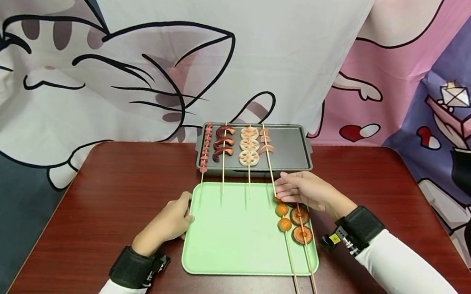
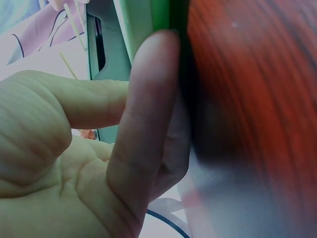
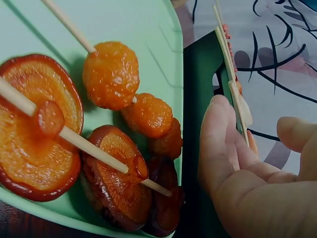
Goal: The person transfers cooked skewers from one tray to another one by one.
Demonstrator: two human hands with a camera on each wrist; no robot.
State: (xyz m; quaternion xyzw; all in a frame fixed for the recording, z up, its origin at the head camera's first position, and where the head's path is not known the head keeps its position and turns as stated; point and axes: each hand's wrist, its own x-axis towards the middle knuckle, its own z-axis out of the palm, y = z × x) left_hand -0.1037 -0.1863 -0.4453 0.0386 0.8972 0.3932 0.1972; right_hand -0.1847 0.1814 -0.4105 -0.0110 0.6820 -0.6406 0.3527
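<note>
My left hand (image 1: 173,219) grips the left edge of a light green tray (image 1: 247,244), its fingers reaching beneath the rim in the left wrist view. Beside the lower end of a skewer of pinkish curved slices (image 1: 265,139) is my right hand (image 1: 310,188). In the right wrist view its thumb stands apart from its fingers (image 3: 218,134), with no skewer pinched between them. That skewer lies on a dark grey grill pan (image 1: 289,148). On the tray's right side rest a skewer of orange balls (image 1: 284,225) and one of brown mushroom-like rounds (image 1: 302,235), partly hidden by the right hand.
Left of the curved slices, the pan bears skewers of lotus root slices (image 1: 249,145), dark red curled pieces (image 1: 224,144) and small pink pieces (image 1: 206,146). Their sticks overhang toward the tray. Behind the brown table (image 1: 137,175) hangs a cartoon-print cloth (image 1: 289,47).
</note>
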